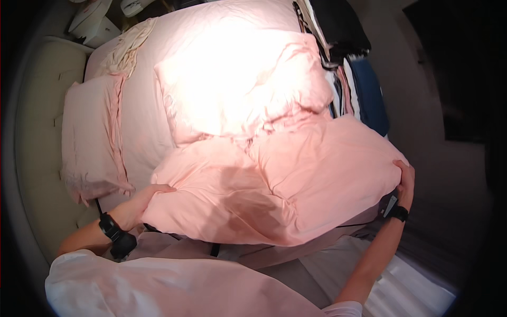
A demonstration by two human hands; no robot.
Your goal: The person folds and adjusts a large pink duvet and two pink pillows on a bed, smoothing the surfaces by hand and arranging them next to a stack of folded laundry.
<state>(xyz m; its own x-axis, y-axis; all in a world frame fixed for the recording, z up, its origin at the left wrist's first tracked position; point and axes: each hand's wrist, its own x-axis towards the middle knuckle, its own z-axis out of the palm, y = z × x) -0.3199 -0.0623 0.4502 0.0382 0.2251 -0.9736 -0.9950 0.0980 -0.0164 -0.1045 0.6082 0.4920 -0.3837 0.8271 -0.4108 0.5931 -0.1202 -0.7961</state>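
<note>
A thick pink duvet lies bunched and puffed up over the near half of the bed, with a crease down its middle. At its near left corner my left hand is closed on the edge, thumb on top and the other fingers mostly hidden by the cloth. Its far right edge is gripped by my right hand, fingers curled over the side. Between the hands the near edge bulges toward me. The far part of the duvet is washed out by bright light, and a shadow falls across the near part.
A pink pillow rests by the beige padded headboard on the left. Crumpled cream cloth lies beyond it. Folded clothes are stacked along the bed's far right edge. A white box stands at the far left.
</note>
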